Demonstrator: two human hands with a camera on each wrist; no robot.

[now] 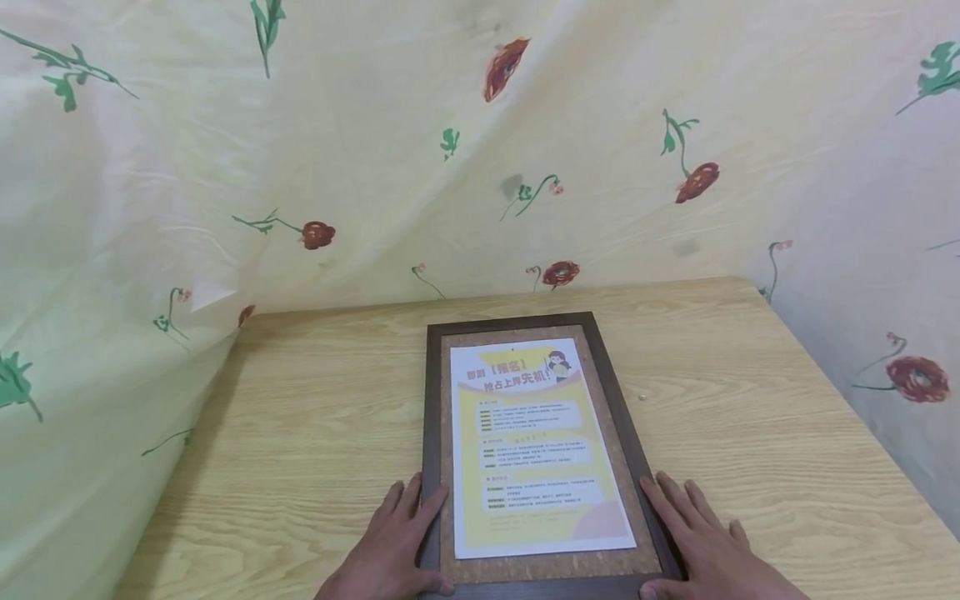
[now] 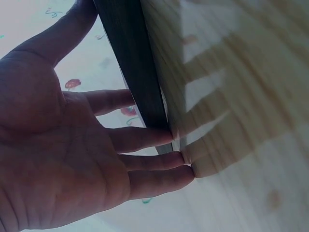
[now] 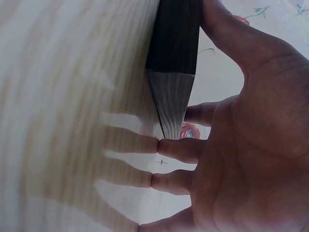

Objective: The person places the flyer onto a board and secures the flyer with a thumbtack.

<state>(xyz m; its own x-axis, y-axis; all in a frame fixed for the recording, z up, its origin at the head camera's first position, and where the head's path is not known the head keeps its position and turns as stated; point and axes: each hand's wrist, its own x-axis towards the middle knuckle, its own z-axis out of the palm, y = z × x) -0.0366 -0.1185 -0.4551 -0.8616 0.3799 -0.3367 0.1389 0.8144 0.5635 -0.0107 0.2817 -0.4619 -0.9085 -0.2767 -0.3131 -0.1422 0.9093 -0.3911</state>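
A cork board [image 1: 547,568] in a dark wooden frame [image 1: 432,392] lies flat on the table. On the cork is a yellow and white printed poster [image 1: 536,492] with a cartoon figure, a small dark dot at its top edge. My left hand [image 1: 392,542] rests at the near left side of the frame, index finger along its edge, thumb at the near corner. My right hand [image 1: 701,533] mirrors it at the near right corner. In both wrist views the left palm [image 2: 63,145] and right palm [image 3: 251,150] face the frame, fingers extended, several fingertips on the tabletop.
The light wood-grain table [image 1: 315,417] extends on both sides of the frame. A tiny shiny thing [image 1: 642,397] lies right of it. Cloth [image 1: 375,167] printed with red flowers hangs behind the table and along both sides.
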